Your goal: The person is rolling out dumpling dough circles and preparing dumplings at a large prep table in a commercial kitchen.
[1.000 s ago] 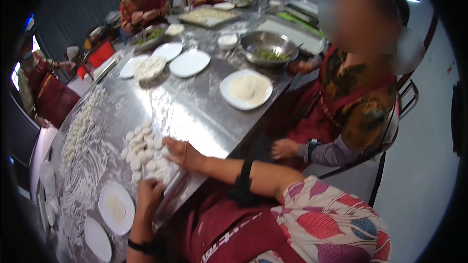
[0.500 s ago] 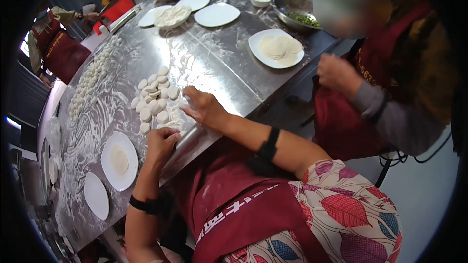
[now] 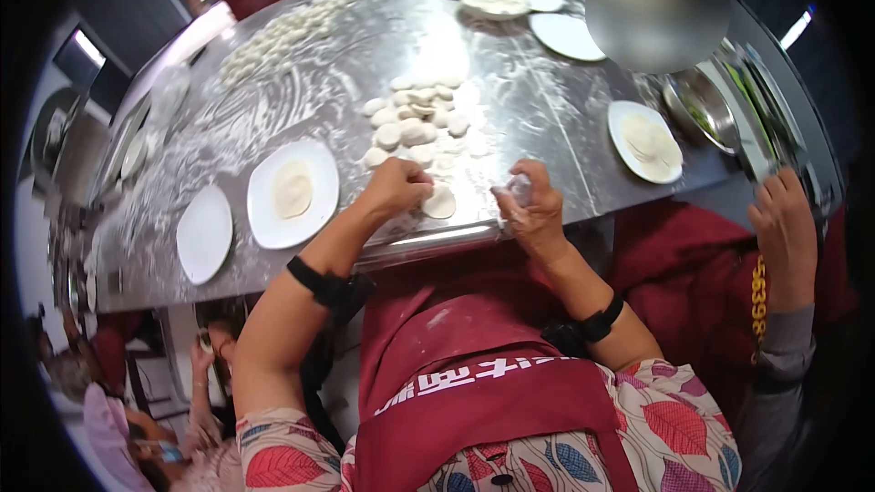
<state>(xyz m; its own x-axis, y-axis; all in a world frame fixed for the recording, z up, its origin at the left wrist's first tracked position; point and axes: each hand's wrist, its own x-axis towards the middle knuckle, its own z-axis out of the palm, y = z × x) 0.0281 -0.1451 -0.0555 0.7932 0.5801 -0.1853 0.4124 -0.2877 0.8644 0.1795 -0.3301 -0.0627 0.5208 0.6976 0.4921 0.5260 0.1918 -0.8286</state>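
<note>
My left hand [image 3: 401, 187] is closed, thumb and fingers pinching the edge of a round dough wrapper [image 3: 440, 203] near the table's front edge. To its right, my right hand [image 3: 533, 207] is curled around something pale grey, mostly hidden by the fingers, which I cannot make out. It is held apart from the wrapper. Just beyond both hands lies a pile of small flattened dough discs [image 3: 417, 118], some overlapping. A white plate [image 3: 264, 219] left of my left hand carries one rolled wrapper [image 3: 293, 189].
A second white plate [image 3: 204, 237] lies further left. Rows of small dough pieces [image 3: 292, 32] stretch across the floured steel table [image 3: 365, 64]. At right are a plate of stacked wrappers [image 3: 649, 144], a metal bowl [image 3: 715, 109] and a co-worker's hand [image 3: 786, 223]. A flour bowl [image 3: 493, 0] stands behind.
The camera view has swung left. My hands have moved apart, and a flat wrapper now shows at my left fingertips. The co-worker's hand has risen from apron height.
</note>
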